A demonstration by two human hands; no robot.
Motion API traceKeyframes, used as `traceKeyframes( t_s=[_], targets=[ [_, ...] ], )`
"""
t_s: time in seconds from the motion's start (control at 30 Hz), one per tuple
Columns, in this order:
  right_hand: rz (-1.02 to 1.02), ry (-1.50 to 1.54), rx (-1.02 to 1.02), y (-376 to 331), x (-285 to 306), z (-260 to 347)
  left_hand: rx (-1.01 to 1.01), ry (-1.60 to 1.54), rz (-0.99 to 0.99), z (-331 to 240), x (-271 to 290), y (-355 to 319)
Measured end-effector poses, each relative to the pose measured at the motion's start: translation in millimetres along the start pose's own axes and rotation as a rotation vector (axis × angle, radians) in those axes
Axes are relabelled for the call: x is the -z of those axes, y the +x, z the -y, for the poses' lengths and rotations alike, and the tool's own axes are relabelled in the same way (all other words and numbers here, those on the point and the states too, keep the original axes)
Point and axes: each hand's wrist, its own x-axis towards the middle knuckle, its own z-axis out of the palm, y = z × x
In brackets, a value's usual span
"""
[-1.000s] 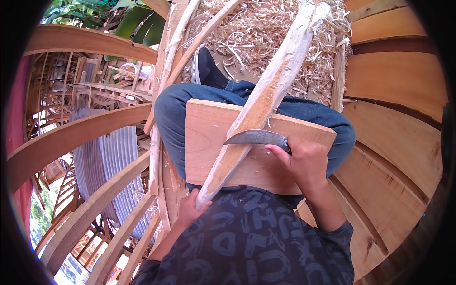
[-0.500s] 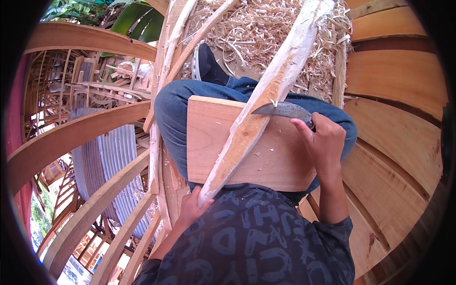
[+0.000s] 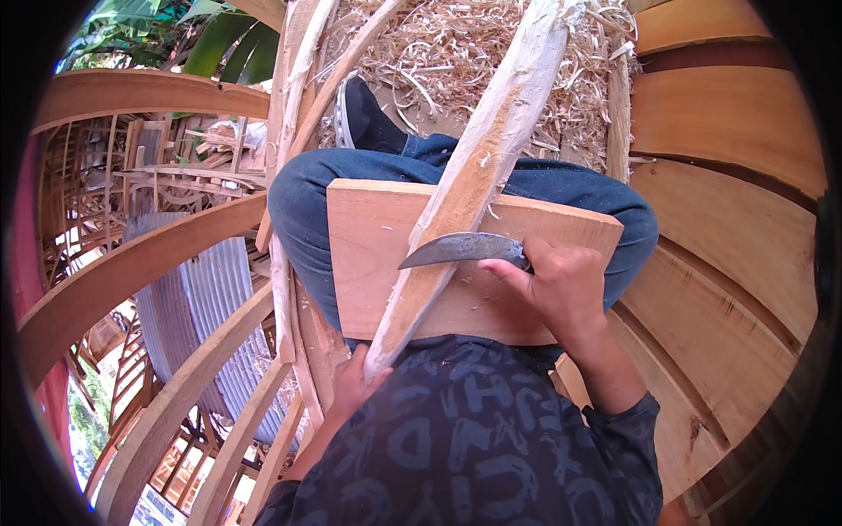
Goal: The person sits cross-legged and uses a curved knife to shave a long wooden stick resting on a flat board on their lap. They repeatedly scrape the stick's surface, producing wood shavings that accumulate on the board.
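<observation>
A long pale wooden pole [image 3: 478, 167] slants from my waist up and away to the right, its bark pared off and its top face tan. My left hand [image 3: 353, 383] is closed round its near end. In my right hand [image 3: 561, 282] is a knife [image 3: 456, 249] with a broad curved dark blade, which lies across the pole about midway along the board. Its handle is mostly hidden in my fist. Under the pole a flat wooden board [image 3: 368, 254] rests across my folded legs, with a few small chips on it.
Curly wood shavings [image 3: 456, 61] cover the floor beyond my legs. Wide planks [image 3: 719, 202] form a curved wall on the right. On the left stand curved wooden ribs [image 3: 149, 259], with corrugated metal sheet [image 3: 215, 298] beyond them. Thin poles [image 3: 346, 66] lean beside my shoe [image 3: 364, 114].
My right hand has drawn the knife down along the pole toward my body and a little left. My left hand keeps its hold on the near end. The whole view has shifted slightly.
</observation>
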Motion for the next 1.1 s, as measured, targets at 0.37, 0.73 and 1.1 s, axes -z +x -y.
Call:
traceKeyframes(
  t_s=[0.37,0.73,1.1],
  targets=[
    [-0.169,-0.157,-0.118,24,8,-40,0.018,-0.015,-0.007,-2,1,-1],
    [-0.101,-0.014,-0.457,20,18,-40,-0.004,-0.004,-0.051,4,-6,-3],
    [-0.113,-0.081,-0.179,37,10,-29,0.009,0.002,-0.07,0,-6,-2]
  ],
)
